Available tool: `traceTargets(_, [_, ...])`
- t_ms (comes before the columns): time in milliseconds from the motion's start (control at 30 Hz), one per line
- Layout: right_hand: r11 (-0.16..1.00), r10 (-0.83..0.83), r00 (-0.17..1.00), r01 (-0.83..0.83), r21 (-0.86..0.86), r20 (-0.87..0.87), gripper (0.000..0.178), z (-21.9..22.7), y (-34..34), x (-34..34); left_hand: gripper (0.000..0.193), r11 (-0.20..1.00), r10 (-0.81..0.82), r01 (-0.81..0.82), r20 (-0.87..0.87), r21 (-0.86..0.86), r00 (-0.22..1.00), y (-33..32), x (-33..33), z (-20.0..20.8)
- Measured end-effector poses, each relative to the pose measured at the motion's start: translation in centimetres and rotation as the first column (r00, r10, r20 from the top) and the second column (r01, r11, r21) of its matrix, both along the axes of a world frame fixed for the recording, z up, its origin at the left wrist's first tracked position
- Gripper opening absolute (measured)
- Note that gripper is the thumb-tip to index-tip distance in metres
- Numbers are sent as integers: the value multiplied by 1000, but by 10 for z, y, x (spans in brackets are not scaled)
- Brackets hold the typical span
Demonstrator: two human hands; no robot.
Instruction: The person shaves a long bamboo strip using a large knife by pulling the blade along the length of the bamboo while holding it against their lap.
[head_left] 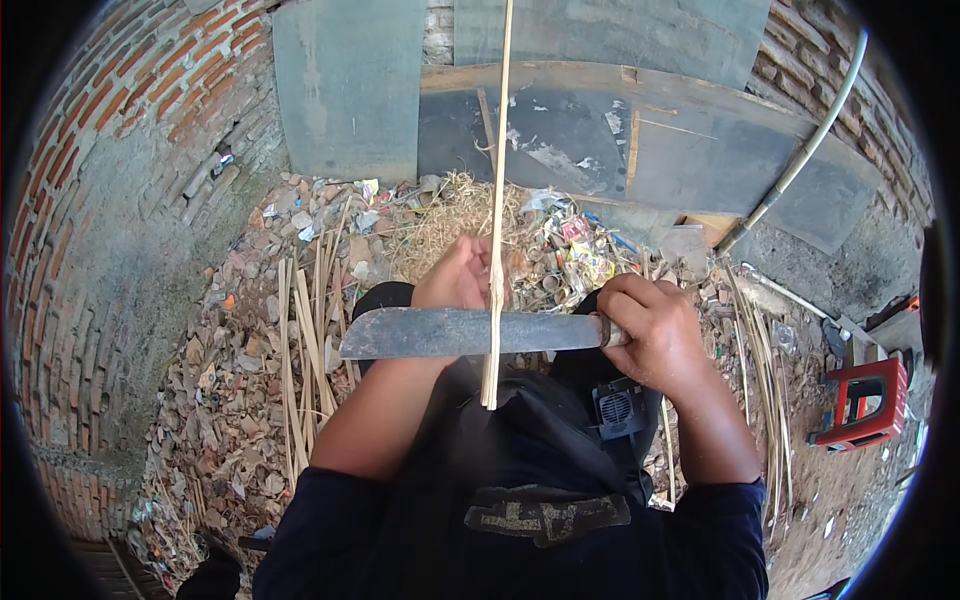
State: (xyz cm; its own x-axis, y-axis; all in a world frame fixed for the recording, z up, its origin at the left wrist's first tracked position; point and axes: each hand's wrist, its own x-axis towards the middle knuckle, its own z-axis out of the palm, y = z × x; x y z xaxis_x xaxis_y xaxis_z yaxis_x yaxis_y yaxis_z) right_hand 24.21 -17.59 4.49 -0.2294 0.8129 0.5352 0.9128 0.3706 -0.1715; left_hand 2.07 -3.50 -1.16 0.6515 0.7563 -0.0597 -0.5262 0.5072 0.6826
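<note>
A long, pale bamboo strip runs from the top of the view down over a machete's broad grey blade, its near end above my lap. The machete lies crosswise in front of me, tip to the left. My right hand is wrapped around its handle at the right. Just beyond the blade, my left hand is at the strip with curled fingers, gripping it. Some of those fingers are blurred or hidden behind the strip.
Bamboo strips lie in bundles on the left and right. Curly shavings and litter cover the rubble ahead. A brick wall rises at left, grey panels at the back. A red stool stands at right.
</note>
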Motion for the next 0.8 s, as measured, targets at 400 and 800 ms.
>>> traceTargets(400, [998,-29,998,32,-61,50,38,-5,1,-8,40,925,-85,120,-110,359,990,-97,-50,-7])
traceTargets(800, [997,-11,983,24,-72,186,35,15,2,-9,33,964,-255,249,62,93,965,-89,-56,-7])
